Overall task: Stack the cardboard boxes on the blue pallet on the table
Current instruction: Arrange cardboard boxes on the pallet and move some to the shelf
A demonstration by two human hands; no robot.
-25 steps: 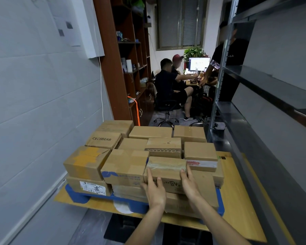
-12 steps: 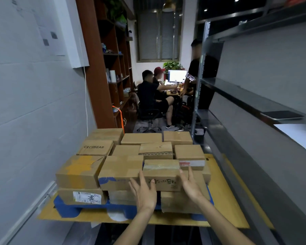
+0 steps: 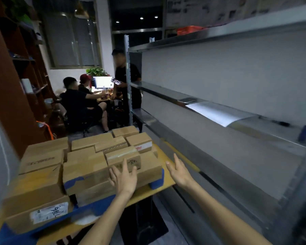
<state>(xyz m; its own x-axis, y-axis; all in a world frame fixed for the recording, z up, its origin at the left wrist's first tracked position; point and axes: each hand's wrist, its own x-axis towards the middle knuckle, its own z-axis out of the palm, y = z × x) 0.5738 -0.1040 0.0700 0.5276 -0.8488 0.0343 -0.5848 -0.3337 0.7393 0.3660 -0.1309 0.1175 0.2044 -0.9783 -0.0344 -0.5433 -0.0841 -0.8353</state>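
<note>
No text reads with certainty. At seven o'clock in the view, the white label (image 3: 49,212) on the nearest cardboard box (image 3: 30,195) carries black handwritten strokes, perhaps digits, not decipherable. At nine o'clock a flat box (image 3: 41,160) bears one line of dark print, smeared past reading. The small top box (image 3: 121,153) near centre has handwritten characters (image 3: 132,162) on its near face, illegible. At its one o'clock, a white strip (image 3: 143,146) on the neighbouring box (image 3: 138,139) shows red print, also illegible. The posters (image 3: 201,9) at twelve o'clock are blurred.
</note>
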